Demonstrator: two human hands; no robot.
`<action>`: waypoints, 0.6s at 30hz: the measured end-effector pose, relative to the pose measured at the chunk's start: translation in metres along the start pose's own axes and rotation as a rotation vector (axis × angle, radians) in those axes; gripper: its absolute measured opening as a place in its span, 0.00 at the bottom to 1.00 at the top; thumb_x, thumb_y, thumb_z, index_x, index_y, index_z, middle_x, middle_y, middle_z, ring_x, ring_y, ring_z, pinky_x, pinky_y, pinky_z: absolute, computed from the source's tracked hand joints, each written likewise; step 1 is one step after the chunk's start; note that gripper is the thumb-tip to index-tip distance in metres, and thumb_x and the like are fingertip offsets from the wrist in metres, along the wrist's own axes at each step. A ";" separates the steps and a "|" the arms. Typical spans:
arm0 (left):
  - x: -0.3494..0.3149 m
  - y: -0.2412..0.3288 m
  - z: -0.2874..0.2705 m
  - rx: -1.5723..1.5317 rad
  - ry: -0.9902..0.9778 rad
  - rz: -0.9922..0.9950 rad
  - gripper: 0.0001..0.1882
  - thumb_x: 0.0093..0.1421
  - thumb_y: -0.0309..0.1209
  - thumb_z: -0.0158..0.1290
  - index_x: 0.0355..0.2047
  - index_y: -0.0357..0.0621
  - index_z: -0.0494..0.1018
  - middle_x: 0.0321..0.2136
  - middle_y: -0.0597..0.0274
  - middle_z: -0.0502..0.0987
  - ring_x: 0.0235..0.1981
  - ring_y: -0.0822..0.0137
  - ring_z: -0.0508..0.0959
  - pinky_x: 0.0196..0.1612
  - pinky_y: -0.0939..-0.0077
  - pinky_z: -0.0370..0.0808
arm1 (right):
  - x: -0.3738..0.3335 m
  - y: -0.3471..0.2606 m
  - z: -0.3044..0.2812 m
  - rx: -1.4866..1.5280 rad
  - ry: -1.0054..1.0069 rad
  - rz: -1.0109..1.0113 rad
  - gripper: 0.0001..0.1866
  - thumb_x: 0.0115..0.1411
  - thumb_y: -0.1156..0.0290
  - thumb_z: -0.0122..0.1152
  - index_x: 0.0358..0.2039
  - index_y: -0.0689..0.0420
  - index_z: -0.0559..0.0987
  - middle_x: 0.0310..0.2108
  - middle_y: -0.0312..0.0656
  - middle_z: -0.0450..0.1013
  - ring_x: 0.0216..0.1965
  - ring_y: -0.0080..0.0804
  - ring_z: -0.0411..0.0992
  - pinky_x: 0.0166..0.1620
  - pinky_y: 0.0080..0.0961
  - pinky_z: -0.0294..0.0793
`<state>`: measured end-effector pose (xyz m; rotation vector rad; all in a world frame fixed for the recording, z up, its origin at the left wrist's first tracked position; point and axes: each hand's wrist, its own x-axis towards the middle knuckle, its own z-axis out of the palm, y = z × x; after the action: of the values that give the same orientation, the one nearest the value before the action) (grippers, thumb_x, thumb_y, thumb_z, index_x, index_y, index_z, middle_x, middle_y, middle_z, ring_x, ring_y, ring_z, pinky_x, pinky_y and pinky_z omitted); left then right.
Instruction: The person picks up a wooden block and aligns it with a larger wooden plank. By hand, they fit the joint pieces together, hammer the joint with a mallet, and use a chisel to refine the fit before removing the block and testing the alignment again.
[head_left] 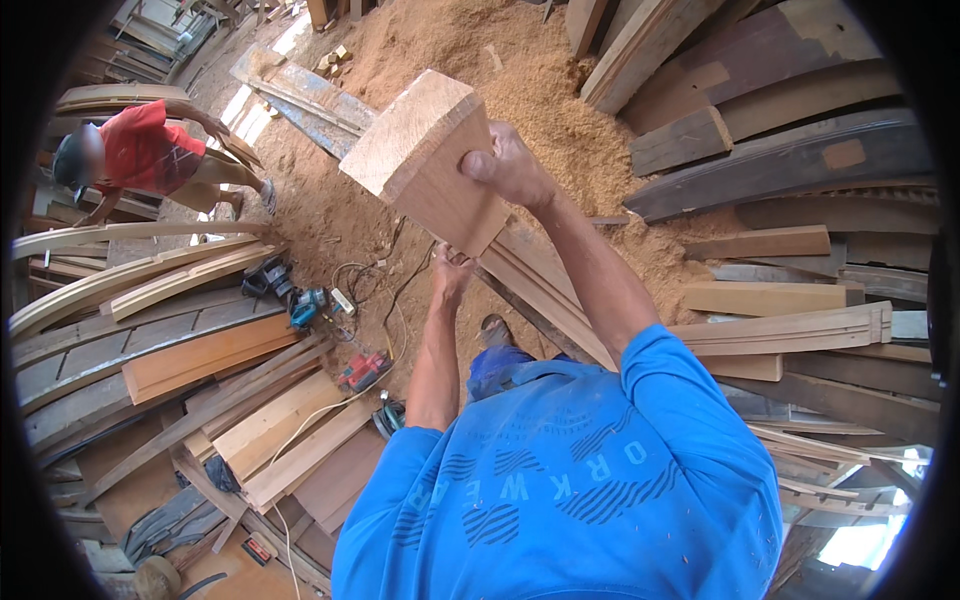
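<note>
Head view: the wood block (pixel 452 195) is in front of the person's chest, its broad pale end tilted up toward the camera and its narrower end toward the person. The right hand (pixel 512 170) is clasped round the block's right side, thumb laid flat on the near face, the other fingers largely out of sight behind the edge. The left hand (pixel 453 272) is at the lower end with fingers bent; whether it is closed on the wood or only props it cannot be told, as the contact is small and partly hidden. Handling, as judged: solid timber, stiff throughout, fairly heavy for its bulk and apt to tip toward the thicker upper end; not fragile, though its sharp corners could chip if knocked. The faces look dry and planed, and any fine dust on them could lessen grip. Soundest hold: one hand round the side near the thick end, the other under the lower end, palms on flat faces and clear of the edges. Surroundings noted: sawdust (pixel 545 95) beyond the block, a red power tool (pixel 364 372) on the ground to the left, stacked planks (pixel 765 300) to the right, and a co-worker in a red shirt (pixel 150 150) at far left, well apart.
</note>
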<state>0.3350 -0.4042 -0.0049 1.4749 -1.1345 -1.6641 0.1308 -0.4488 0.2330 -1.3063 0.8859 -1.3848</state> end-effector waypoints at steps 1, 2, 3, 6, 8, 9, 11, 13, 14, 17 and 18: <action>0.002 0.000 0.000 0.010 0.004 0.001 0.35 0.56 0.14 0.58 0.63 0.34 0.57 0.50 0.46 0.78 0.52 0.58 0.79 0.52 0.70 0.78 | 0.000 0.001 -0.001 0.000 0.002 0.001 0.48 0.45 0.35 0.73 0.52 0.66 0.79 0.43 0.50 0.80 0.49 0.38 0.77 0.52 0.35 0.77; 0.004 -0.003 0.000 0.010 0.005 -0.001 0.35 0.56 0.14 0.58 0.63 0.34 0.57 0.50 0.46 0.78 0.52 0.58 0.79 0.52 0.70 0.78 | -0.001 0.000 0.000 -0.003 0.005 0.005 0.49 0.44 0.33 0.72 0.52 0.66 0.79 0.43 0.50 0.79 0.49 0.38 0.77 0.53 0.35 0.76; 0.006 -0.004 -0.001 -0.011 -0.003 0.013 0.35 0.55 0.14 0.58 0.63 0.34 0.57 0.51 0.46 0.78 0.53 0.58 0.79 0.53 0.70 0.78 | -0.001 -0.002 0.001 -0.006 0.007 0.009 0.50 0.44 0.32 0.72 0.52 0.66 0.79 0.43 0.49 0.79 0.49 0.39 0.76 0.54 0.35 0.75; 0.013 -0.008 -0.004 -0.044 -0.008 0.023 0.36 0.55 0.13 0.58 0.62 0.35 0.58 0.53 0.47 0.76 0.55 0.57 0.78 0.53 0.70 0.78 | 0.002 -0.007 0.010 0.084 0.017 0.022 0.54 0.42 0.30 0.71 0.55 0.67 0.77 0.44 0.49 0.79 0.50 0.39 0.76 0.56 0.35 0.74; 0.015 -0.006 -0.006 -0.056 -0.008 0.022 0.36 0.54 0.13 0.57 0.62 0.35 0.58 0.55 0.48 0.75 0.55 0.57 0.77 0.53 0.70 0.78 | 0.005 -0.008 0.014 0.081 0.028 0.020 0.55 0.42 0.30 0.71 0.56 0.67 0.76 0.46 0.49 0.78 0.51 0.38 0.75 0.56 0.35 0.73; 0.014 -0.003 -0.007 -0.057 -0.020 0.011 0.35 0.55 0.13 0.57 0.62 0.36 0.58 0.55 0.48 0.74 0.56 0.58 0.77 0.53 0.70 0.78 | 0.005 -0.009 0.016 0.078 0.038 0.017 0.55 0.42 0.30 0.72 0.57 0.68 0.75 0.47 0.48 0.78 0.52 0.37 0.75 0.56 0.35 0.73; 0.010 0.002 -0.008 -0.060 -0.032 0.023 0.35 0.55 0.14 0.57 0.62 0.36 0.58 0.56 0.49 0.73 0.56 0.58 0.77 0.52 0.70 0.78 | -0.003 -0.019 0.012 0.049 0.023 0.047 0.55 0.43 0.31 0.72 0.58 0.67 0.74 0.48 0.48 0.77 0.52 0.36 0.74 0.56 0.34 0.73; 0.005 -0.001 -0.008 0.131 -0.013 0.048 0.35 0.56 0.16 0.58 0.63 0.36 0.57 0.56 0.50 0.74 0.54 0.60 0.77 0.51 0.70 0.77 | -0.002 -0.015 0.006 0.052 -0.007 0.037 0.55 0.44 0.32 0.72 0.59 0.67 0.73 0.50 0.48 0.77 0.53 0.35 0.73 0.56 0.33 0.73; 0.003 -0.002 -0.003 0.122 0.018 0.025 0.35 0.56 0.17 0.59 0.63 0.37 0.59 0.54 0.48 0.76 0.53 0.61 0.78 0.51 0.72 0.77 | -0.004 -0.002 0.005 0.094 -0.018 0.000 0.55 0.44 0.31 0.71 0.60 0.66 0.73 0.51 0.47 0.76 0.53 0.35 0.73 0.56 0.33 0.73; -0.002 -0.015 -0.003 0.057 0.027 -0.009 0.34 0.57 0.18 0.60 0.63 0.38 0.60 0.52 0.48 0.77 0.53 0.61 0.78 0.51 0.73 0.76 | -0.005 -0.001 0.010 0.116 -0.020 -0.008 0.54 0.45 0.32 0.72 0.59 0.65 0.73 0.51 0.46 0.76 0.52 0.34 0.74 0.56 0.32 0.73; -0.002 -0.014 -0.003 0.009 -0.009 -0.044 0.34 0.57 0.18 0.60 0.63 0.38 0.60 0.53 0.49 0.76 0.54 0.61 0.77 0.51 0.73 0.76 | -0.006 -0.001 0.010 0.111 -0.027 -0.020 0.54 0.45 0.32 0.72 0.59 0.65 0.73 0.51 0.46 0.76 0.52 0.34 0.74 0.56 0.32 0.73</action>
<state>0.3397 -0.3965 -0.0168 1.5097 -1.1236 -1.6984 0.1402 -0.4419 0.2343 -1.2497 0.7686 -1.4087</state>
